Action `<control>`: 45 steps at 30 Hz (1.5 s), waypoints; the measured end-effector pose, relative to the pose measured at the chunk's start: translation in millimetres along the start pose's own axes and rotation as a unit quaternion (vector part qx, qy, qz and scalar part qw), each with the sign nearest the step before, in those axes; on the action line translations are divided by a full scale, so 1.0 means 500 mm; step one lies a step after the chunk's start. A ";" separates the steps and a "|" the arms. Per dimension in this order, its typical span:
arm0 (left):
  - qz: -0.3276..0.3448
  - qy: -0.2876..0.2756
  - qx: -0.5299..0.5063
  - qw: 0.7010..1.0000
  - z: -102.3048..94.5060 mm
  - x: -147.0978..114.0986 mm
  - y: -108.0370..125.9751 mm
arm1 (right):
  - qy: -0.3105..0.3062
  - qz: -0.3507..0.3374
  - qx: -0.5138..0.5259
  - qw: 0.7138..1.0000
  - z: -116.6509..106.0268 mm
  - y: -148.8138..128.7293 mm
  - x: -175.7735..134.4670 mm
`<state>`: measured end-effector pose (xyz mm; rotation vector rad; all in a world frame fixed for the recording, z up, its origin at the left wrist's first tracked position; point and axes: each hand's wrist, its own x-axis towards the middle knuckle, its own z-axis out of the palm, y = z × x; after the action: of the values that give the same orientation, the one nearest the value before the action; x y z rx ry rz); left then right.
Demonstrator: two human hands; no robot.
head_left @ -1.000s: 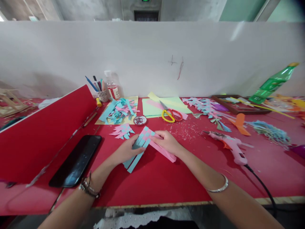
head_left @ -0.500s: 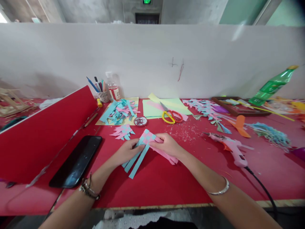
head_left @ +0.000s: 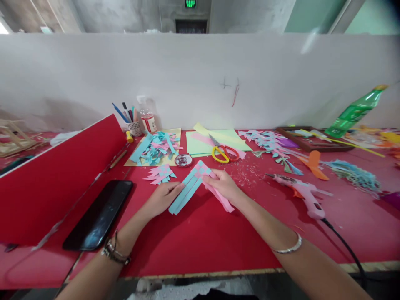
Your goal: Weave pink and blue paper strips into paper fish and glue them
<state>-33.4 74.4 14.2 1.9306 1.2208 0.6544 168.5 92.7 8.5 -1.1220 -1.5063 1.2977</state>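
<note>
1. Head view: the left hand [head_left: 164,198] is nearly closed, thumb and fingers pinching the outer edge of the blue strips [head_left: 186,196]. A sideways tug there could skew the weave.
2. The woven paper [head_left: 200,168] is between the two hands, over the middle of the desk [head_left: 200,246]. Only its upper end is checkered; the long tails look loose, so a slack grip could let crossings slide apart.
3. The right hand [head_left: 225,186] is nearly closed on its right side, thumb on top, other fingers partly hidden. Squeezing too hard could crease the pink strips [head_left: 221,198], which slope down beneath that hand.
4. At far left, a red board [head_left: 68,179] stands slanted, and a phone [head_left: 98,214] lies in front of it, near the left forearm. Both limit room for that elbow.
5. Beyond the left hand lies a spiky woven piece [head_left: 161,174], with paper scraps [head_left: 156,146] behind it and a round badge [head_left: 183,160] beside them.
6. Past the right hand, scissors [head_left: 225,152] rest on coloured sheets [head_left: 196,144], their blades partly apart; a careless reach could meet them.
7. Farther right, a glue gun [head_left: 301,191] trails its cord [head_left: 343,246] toward the near edge, where the right forearm could snag it. Whether it is hot cannot be told.
</note>
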 end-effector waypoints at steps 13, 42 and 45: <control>-0.030 -0.011 0.005 0.999 0.000 -0.001 -0.014 | 0.008 0.007 -0.009 1.000 0.004 -0.008 -0.005; -0.095 -0.046 -0.057 0.993 -0.018 -0.004 0.010 | 0.075 0.018 -0.020 0.997 -0.013 -0.004 0.006; -0.091 -0.032 -0.080 0.992 -0.015 -0.004 0.012 | 0.076 0.010 -0.023 0.997 -0.014 -0.001 0.006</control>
<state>-36.8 73.4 23.3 1.6742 1.2483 0.5721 174.7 97.3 10.1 -1.2392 -1.4209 1.1690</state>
